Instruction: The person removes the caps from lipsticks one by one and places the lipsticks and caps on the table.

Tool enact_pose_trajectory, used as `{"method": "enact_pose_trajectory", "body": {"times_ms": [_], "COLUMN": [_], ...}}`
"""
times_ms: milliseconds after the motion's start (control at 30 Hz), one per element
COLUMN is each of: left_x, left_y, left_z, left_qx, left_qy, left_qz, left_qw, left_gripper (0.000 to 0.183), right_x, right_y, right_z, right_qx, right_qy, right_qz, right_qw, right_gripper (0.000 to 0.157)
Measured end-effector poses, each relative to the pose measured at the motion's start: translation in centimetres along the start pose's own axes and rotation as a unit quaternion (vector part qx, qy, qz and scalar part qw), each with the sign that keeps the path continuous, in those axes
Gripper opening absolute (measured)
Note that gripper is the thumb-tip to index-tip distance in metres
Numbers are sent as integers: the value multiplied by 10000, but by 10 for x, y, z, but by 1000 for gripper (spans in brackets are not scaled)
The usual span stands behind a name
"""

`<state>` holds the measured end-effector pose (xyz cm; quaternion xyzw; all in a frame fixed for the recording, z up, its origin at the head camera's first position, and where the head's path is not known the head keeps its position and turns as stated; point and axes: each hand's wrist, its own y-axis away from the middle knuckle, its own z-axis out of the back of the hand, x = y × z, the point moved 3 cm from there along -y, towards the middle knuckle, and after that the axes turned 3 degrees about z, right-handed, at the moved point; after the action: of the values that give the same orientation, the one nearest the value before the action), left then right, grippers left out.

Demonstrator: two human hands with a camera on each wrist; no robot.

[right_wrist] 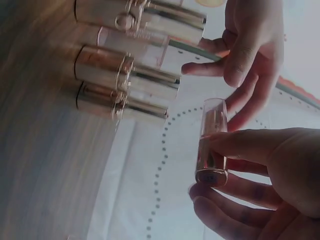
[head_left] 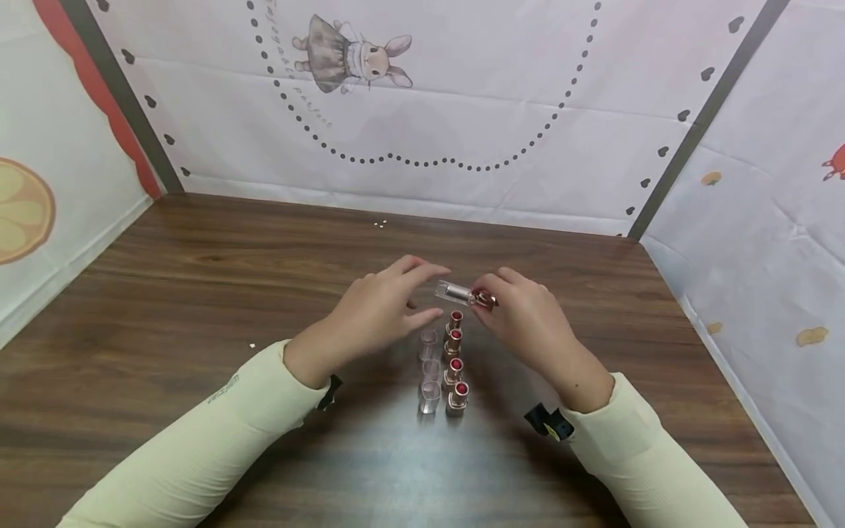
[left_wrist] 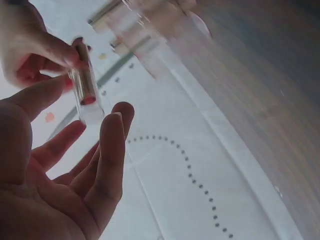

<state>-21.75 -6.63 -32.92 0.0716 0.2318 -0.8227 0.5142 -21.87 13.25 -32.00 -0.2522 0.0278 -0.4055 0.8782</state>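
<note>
Right hand [head_left: 531,319] above desk [head_left: 264,264], grip pinching capped lipstick [head_left: 465,295]; left hand [head_left: 378,304] near clear cap [head_left: 450,290], grip spread.

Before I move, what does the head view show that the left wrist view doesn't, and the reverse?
Only the head view: the rabbit print and the whole row of four uncapped lipsticks.
Only the left wrist view: the palm side of the left hand.
Both: the right hand holding the capped lipstick, and the dotted border.
</note>
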Motion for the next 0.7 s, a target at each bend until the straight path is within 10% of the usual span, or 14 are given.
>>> {"method": "enact_pose_trajectory", "body": {"times_ms": [433,700], "left_x": [-10,-13], "left_y": [4,5], "left_z": [2,5], "left_qx": [-610,-753], "left_qy": [-202,-333], "left_qz": [-771,-867], "left_qw": [9950,9928], "left_gripper": [33,27], "right_x": [13,10], "right_y": [2,3], "right_z": [5,3], "right_qx": [-398,-8], "right_qy": [-62,77], "right_qz": [637,327], "right_qw": [9972,9994], "right_gripper": [22,27]}}
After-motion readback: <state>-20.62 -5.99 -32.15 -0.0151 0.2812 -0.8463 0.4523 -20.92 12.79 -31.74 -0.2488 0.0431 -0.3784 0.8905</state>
